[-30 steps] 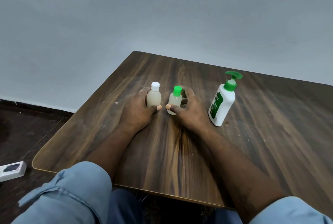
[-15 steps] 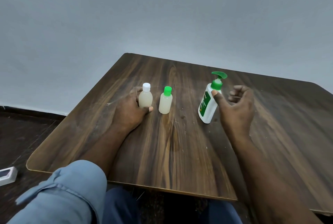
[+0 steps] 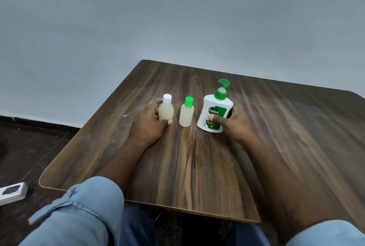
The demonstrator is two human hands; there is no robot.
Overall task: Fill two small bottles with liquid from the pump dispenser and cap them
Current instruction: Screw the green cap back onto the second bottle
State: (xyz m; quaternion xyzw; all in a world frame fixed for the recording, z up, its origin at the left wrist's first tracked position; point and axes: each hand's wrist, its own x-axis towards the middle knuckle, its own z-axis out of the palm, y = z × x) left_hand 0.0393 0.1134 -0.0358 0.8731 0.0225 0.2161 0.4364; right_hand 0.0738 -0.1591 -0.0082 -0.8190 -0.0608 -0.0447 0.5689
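Three containers were lined up upright on a dark wood-grain bench (image 3: 276,127). A white-capped small bottle (image 3: 166,110) of pale liquid was gripped by the left hand (image 3: 150,125). Just beside it, a green-capped small bottle (image 3: 186,114) stood untouched. The white pump dispenser (image 3: 214,115), labelled "Dettol" with "99.99" below, was grasped by the right hand (image 3: 235,125), thumb laid across the label.

Reaches forward with both bare forearms, blue sleeves (image 3: 79,210) pushed well up the arms. Curls the left hand (image 3: 149,125) round the white-capped bottle (image 3: 166,112), thumb in front, fingers behind. Wraps the right hand (image 3: 236,125) round the pump dispenser (image 3: 216,107), thumb across its label, fingers hidden behind it. Holds both palms facing inward.
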